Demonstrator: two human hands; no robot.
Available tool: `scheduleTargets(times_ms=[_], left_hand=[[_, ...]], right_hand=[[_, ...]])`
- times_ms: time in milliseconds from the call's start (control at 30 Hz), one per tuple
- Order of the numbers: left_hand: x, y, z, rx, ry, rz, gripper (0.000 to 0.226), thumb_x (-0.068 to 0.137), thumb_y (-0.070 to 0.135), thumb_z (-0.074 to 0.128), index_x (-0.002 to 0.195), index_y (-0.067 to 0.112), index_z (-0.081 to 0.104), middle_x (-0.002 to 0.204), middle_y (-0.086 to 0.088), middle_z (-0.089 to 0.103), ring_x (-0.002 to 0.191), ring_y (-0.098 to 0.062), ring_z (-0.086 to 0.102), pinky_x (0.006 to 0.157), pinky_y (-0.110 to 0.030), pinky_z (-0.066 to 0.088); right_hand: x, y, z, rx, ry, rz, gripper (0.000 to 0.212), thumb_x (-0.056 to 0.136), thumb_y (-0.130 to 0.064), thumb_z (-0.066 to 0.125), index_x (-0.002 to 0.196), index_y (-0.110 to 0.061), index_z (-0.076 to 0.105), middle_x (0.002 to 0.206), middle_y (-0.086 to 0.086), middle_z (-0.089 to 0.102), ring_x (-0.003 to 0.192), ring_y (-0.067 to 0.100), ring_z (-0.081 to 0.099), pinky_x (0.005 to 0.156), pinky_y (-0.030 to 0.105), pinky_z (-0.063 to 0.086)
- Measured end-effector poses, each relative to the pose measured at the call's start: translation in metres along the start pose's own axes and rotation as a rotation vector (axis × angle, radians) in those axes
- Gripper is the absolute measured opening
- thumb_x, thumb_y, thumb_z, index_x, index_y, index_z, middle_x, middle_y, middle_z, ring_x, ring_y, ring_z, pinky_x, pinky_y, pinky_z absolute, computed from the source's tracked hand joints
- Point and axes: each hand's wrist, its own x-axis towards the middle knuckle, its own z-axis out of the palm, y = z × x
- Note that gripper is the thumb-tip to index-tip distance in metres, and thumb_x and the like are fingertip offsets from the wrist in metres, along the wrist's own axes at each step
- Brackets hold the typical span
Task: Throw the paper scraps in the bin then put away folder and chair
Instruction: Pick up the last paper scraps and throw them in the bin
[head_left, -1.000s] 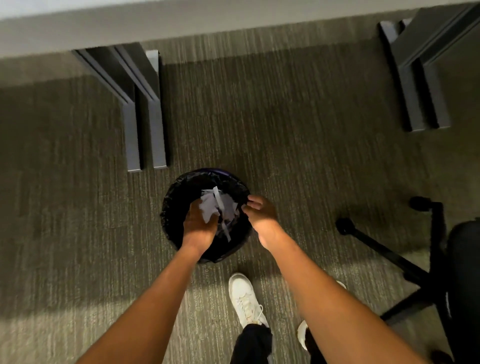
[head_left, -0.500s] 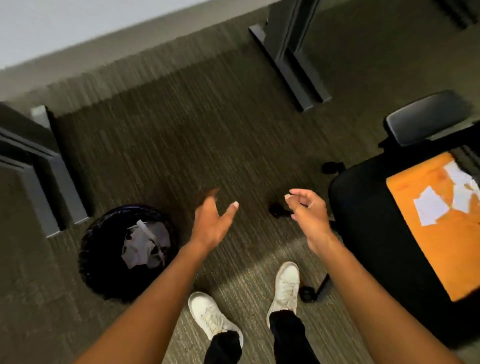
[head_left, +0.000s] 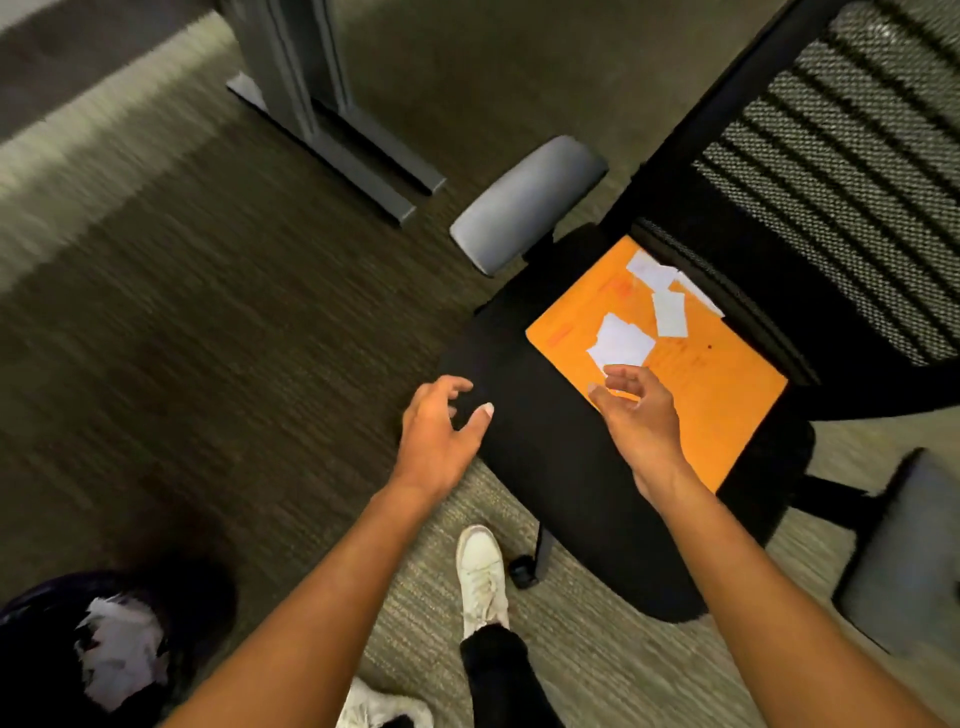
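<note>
Several paper scraps (head_left: 621, 343) beside right hand (head_left: 641, 415)

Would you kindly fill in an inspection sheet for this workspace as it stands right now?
Surface: grey carpet; black chair seat.
Job's things: orange folder lies on the seat, white paper scraps on it; bin at lower left holds scraps.
Clutter: nothing seen.
Hands: left hand open over the seat edge; right hand open above the folder, both empty.
Cables: nothing seen.
Surroundings: desk leg, chair armrest, mesh backrest.
</note>
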Motion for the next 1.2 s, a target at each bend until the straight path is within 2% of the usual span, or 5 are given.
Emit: scheduleTargets(times_ms=[267, 367, 767, 1033, 1200], left_hand=[[0.059, 0.056, 0.086, 0.285, -0.263, 0.191, 0.041, 0.081, 0.028, 0.077, 0.117, 0.020, 0.059, 0.128, 0.000, 0.050, 0.121, -0.019, 0.048, 0.105, -0.032, 0.042], [0.083, 0.073, 0.120, 0.391, -0.362, 0.263, 0.044, 0.082, 0.027, 0.075, 0.122, 0.018, 0.057, 0.137, -0.002, 0.046, 0.131, -0.021, 0.041, 0.105, -0.032, 0.041], [0.137, 0.080, 0.220, 0.773, -0.307, 0.433, 0.080, 0.083, 0.046, 0.069, 0.149, 0.024, 0.028, 0.161, -0.012, 0.013, 0.147, -0.033, 0.017, 0.116, -0.047, 0.032], [0.140, 0.077, 0.240, 0.943, -0.300, 0.559, 0.065, 0.088, 0.038, 0.061, 0.145, 0.020, 0.034, 0.157, -0.018, 0.027, 0.146, -0.035, 0.023, 0.120, -0.044, 0.028], [0.138, 0.083, 0.231, 0.949, -0.327, 0.604, 0.064, 0.085, 0.012, 0.069, 0.142, 0.016, 0.039, 0.150, -0.015, 0.041, 0.140, -0.033, 0.037, 0.104, -0.039, 0.047]], right_hand=[[0.077, 0.038, -0.068, -0.063, 0.073, 0.099, 0.037, 0.084, -0.024, 0.073, 0.117, -0.026, 0.057, 0.119, -0.004, 0.057, 0.107, 0.017, 0.058, 0.066, 0.018, 0.042], [0.104, 0.048, -0.081, -0.110, 0.090, 0.091, 0.040, 0.082, -0.022, 0.075, 0.119, -0.024, 0.057, 0.123, 0.000, 0.058, 0.107, 0.017, 0.058, 0.076, 0.025, 0.045], [0.155, 0.075, -0.111, -0.138, 0.133, 0.072, 0.044, 0.082, -0.025, 0.075, 0.120, -0.027, 0.054, 0.130, 0.000, 0.051, 0.112, 0.017, 0.055, 0.083, 0.025, 0.045], [0.171, 0.075, -0.108, -0.148, 0.140, 0.068, 0.054, 0.080, -0.023, 0.077, 0.127, -0.027, 0.049, 0.134, 0.001, 0.049, 0.117, 0.019, 0.054, 0.082, 0.022, 0.045], [0.187, 0.065, -0.092, -0.197, 0.110, 0.033, 0.060, 0.079, -0.023, 0.077, 0.131, -0.024, 0.047, 0.134, 0.004, 0.048, 0.121, 0.023, 0.050, 0.092, 0.032, 0.050]])
